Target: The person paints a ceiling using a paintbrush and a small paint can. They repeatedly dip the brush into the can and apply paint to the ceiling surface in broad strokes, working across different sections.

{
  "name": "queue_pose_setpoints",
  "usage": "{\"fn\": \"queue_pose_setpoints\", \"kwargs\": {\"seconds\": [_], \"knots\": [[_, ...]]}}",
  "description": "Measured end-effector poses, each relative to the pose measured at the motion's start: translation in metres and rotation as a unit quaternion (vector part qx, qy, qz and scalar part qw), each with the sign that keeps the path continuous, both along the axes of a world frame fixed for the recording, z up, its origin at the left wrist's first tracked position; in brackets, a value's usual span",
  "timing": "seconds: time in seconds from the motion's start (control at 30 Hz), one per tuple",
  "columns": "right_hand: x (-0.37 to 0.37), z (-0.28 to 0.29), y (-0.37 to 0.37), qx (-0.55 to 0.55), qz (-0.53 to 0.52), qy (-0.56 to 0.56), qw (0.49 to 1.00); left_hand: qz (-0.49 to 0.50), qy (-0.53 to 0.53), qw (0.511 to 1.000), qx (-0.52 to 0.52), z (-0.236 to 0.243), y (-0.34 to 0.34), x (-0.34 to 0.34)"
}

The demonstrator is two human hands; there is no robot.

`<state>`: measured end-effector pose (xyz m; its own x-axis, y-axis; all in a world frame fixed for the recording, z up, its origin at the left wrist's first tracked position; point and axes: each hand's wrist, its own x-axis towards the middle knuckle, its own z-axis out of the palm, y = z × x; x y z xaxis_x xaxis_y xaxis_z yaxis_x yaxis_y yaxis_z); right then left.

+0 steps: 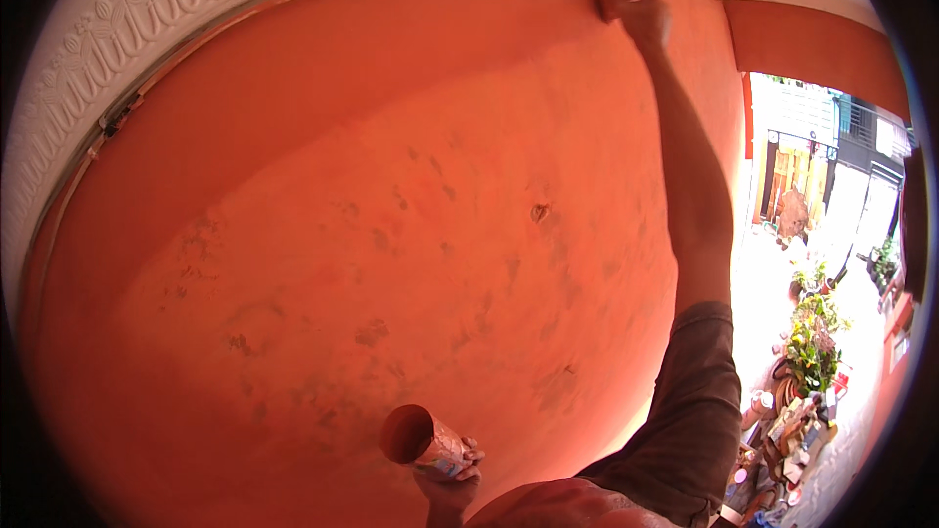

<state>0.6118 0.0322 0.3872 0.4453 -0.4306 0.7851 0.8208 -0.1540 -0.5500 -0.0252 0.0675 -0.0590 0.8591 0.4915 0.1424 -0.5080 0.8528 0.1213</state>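
My right arm is stretched up to the top of an orange wall (pixel 440 156). There, my right hand (pixel 648 15) is closed around a paintbrush (pixel 608 6) pressed to the wall just under the ceiling edge; blur hides the brush's details. Low down, my left hand (pixel 458 484) grips a cylindrical paint can (pixel 445 450) from the side and below. The can is smeared with orange, and its open mouth faces up and leftward; how much paint it holds cannot be seen. A darker orange band covers the wall's upper part, while the lower part is paler with grey patches.
A thin cable (pixel 264 5) runs along the wall's top beneath a white moulded cornice (pixel 127 24). A small hole (pixel 540 213) marks the wall. On the right, a bright opening shows potted plants (pixel 814 342), a pile of clutter (pixel 787 440) and a gate (pixel 802 171).
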Motion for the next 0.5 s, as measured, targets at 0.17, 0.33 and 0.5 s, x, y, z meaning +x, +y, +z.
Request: {"fn": "queue_pose_setpoints", "kwargs": {"seconds": [0.17,0.33,0.5], "knots": [[-0.191,-0.025,0.018,-0.044,0.304,-0.207,0.929,0.016,0.009,0.999,-0.033,-0.019,-0.005,-0.012],[-0.145,-0.025,0.023,0.039,0.569,-0.267,0.777,-0.008,0.026,0.999,-0.043,-0.015,-0.002,-0.012],[0.029,-0.032,0.013,0.118,0.204,0.001,0.972,-0.049,0.012,0.998,-0.037,-0.032,0.019,-0.004]]}}
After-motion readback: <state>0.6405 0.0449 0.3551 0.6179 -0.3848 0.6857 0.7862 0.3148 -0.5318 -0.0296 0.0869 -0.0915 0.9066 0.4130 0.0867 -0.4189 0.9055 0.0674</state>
